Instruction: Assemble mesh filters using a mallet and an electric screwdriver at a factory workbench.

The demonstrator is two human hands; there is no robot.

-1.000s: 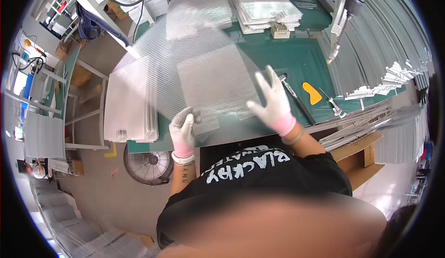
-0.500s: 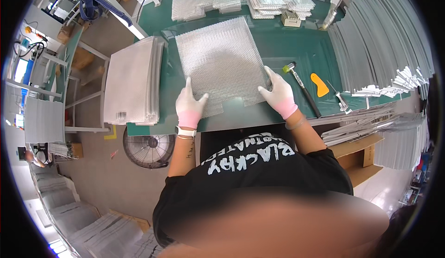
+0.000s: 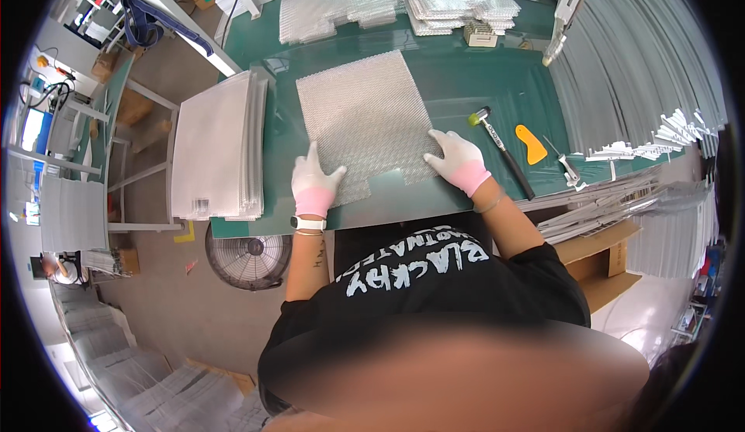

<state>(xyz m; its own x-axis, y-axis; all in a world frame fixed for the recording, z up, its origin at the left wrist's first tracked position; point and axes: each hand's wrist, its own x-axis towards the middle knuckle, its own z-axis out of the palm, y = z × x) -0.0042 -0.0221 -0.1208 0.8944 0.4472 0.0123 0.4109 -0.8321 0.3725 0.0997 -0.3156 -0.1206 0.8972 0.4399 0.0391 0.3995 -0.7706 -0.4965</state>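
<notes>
A silver, fine-patterned mesh sheet [image 3: 369, 114] with a notch in its near edge lies level over the green table, between my two gloved hands. My left hand [image 3: 314, 184] holds its left edge near the front corner, thumb over the top. On the opposite edge my right hand [image 3: 459, 160] grips in the same way, thumb pointing inward. The fingers beneath the sheet are hidden. Right of my right hand lie a hammer [image 3: 506, 157] with a green-yellow head, an orange scraper [image 3: 531, 145] and a small tool with a thin shaft [image 3: 568, 170].
A stack of pale panels [image 3: 213, 145] stands on the table's left side. Mesh stacks [image 3: 341, 1] and a small metal block [image 3: 480, 36] sit at the back. Many grey strips [image 3: 644, 67] are piled at right. A floor fan [image 3: 248, 257] stands below the table's left edge.
The mesh sheet has come down and slightly toward me, and looks smaller. Both hands have moved with it, keeping hold of its side edges.
</notes>
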